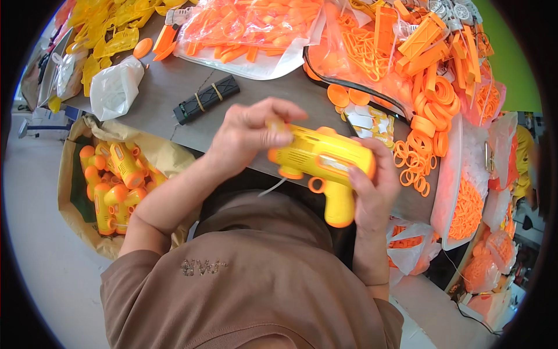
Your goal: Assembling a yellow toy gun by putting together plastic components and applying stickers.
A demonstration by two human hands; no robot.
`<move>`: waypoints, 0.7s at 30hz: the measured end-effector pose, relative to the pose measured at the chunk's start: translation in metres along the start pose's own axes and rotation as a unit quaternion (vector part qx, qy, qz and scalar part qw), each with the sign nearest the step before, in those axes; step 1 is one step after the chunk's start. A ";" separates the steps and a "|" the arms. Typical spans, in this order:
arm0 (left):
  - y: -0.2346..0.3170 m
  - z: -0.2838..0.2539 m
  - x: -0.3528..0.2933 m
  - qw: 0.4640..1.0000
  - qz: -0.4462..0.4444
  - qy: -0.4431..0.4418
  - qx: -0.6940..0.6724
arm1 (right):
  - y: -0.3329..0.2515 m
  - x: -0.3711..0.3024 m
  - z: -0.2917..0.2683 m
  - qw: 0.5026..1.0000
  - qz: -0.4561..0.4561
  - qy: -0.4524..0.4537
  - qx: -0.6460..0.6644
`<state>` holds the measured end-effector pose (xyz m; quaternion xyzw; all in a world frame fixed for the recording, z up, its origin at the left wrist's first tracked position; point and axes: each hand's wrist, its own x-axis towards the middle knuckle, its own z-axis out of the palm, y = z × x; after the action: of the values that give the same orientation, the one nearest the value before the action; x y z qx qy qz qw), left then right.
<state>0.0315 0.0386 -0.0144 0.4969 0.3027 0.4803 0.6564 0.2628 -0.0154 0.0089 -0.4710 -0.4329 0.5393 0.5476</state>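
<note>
A yellow toy gun (328, 154) with orange trim is held in front of my body above the table's near edge, its grip pointing down. My right hand (375, 183) wraps round its rear end, thumb on the near side. At the other end, my left hand (250, 134) has its thumb against the barrel end and its index finger stretched above. This hand is slightly blurred, and its other fingers are partly hidden. A thin pale tube (272, 187) hangs below the gun's front.
A paper sack (70, 186) of similar toy guns stands at left. On the table (157, 87) lie a banded black bar (206, 99), a white plastic bag (116, 87), yellow shells (119, 43), bagged orange parts (250, 29) and orange rings (414, 163). A bin (444, 218) stands at right.
</note>
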 end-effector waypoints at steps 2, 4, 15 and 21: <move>0.015 0.007 0.024 0.992 -0.021 -0.013 0.126 | -0.011 -0.009 -0.021 0.995 -0.084 0.020 -0.053; 0.011 0.013 0.048 0.971 -0.089 -0.046 0.217 | -0.019 -0.018 -0.041 0.991 -0.112 0.047 -0.056; -0.013 0.029 0.057 0.835 0.147 0.004 0.530 | -0.022 -0.007 -0.053 0.989 -0.137 0.044 0.034; 0.067 0.027 0.016 0.873 0.190 -0.205 0.400 | -0.023 -0.002 -0.013 0.947 -0.279 -0.108 -0.120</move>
<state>0.0391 0.0464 0.0587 0.8521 0.2276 0.3208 0.3451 0.2797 -0.0170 0.0290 -0.3327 -0.6649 0.3563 0.5659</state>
